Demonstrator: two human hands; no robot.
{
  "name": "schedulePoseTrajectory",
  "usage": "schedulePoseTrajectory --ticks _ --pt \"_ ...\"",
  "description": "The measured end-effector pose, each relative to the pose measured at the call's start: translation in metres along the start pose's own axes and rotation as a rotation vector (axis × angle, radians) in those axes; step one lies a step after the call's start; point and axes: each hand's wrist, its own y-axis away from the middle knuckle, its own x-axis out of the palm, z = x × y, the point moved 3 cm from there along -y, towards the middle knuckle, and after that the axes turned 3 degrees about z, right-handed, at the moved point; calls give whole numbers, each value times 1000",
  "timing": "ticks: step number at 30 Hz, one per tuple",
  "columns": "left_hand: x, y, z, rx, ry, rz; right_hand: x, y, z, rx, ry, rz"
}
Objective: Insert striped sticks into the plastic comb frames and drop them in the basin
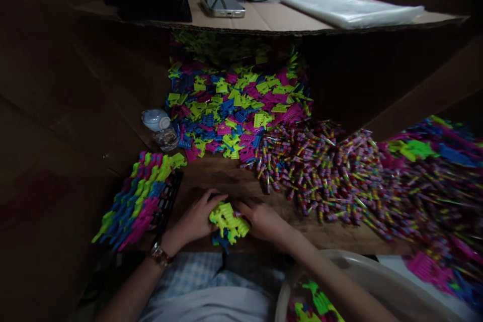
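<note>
My left hand (194, 219) and my right hand (262, 217) meet at the near edge of a wooden table (222, 176). Together they grip a small stack of yellow-green plastic toy pieces (228, 221), with a blue piece showing under it. Fingers of both hands curl round the stack. A watch sits on my left wrist. Straight ahead lies a big pile of yellow, pink and blue plastic pieces (234, 105). To its right spreads a heap of thin multicoloured sticks (324, 171).
A neat row of stacked coloured pieces (138, 198) rests on a black tray at my left. A small bottle (160, 128) stands behind it. A pale basin (381, 287) holds pieces at the lower right. Cardboard walls surround the table; a phone (222, 6) lies on the shelf above.
</note>
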Motion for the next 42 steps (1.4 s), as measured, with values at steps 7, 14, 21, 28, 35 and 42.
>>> schedulePoseTrajectory --ticks 7,14,21,28,35,42 --pt "3 9 -7 4 -61 -21 10 5 5 -2 7 -100" --pt "14 22 -3 -9 -84 32 12 5 3 -93 -51 -71" --pt "22 30 -4 -79 -134 61 7 -4 0 -118 -122 -25" --pt "38 35 -10 -141 -160 41 14 6 2 -67 -176 -60" --pt "45 24 -17 55 -115 -50 10 29 4 70 -610 -320" --pt "53 2 -37 145 13 -97 7 53 -16 217 -802 -483"
